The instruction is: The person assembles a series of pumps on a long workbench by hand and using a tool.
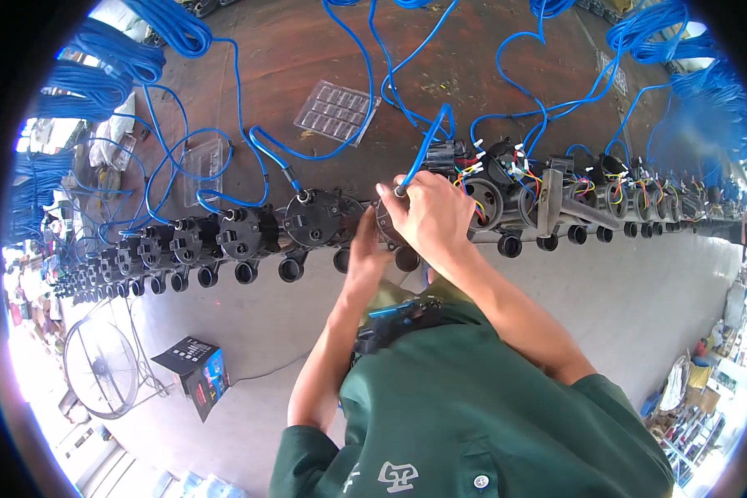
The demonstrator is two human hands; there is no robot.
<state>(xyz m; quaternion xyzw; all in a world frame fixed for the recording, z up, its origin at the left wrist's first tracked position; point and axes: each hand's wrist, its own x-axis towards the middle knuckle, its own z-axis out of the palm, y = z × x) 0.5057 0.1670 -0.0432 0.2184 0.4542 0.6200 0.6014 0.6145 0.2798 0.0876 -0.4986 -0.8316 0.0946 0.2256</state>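
Observation:
In front of me, at the table's near edge, is a round black housing (385,222), largely covered by my hands. My left hand (367,256) grips it along its left side, fingers closed against it. From above, my right hand (430,214) closes round the cable fitting on its top, thumb and fingers bent in. A blue cable (428,148) rises out of that fitting and loops back over the table. Just left stands a similar black housing (317,217) with its cable fitted. Right of my hand sits an open housing (485,204) with coloured wires showing.
More black housings (245,234) line the table edge leftward. On the right, a hammer (549,203) lies across open housings. A clear plastic blister tray (337,111) rests on the brown table (465,91). Coiled blue cables (116,51) hang around the far side. A fan (101,365) and a box (197,373) stand behind me, left.

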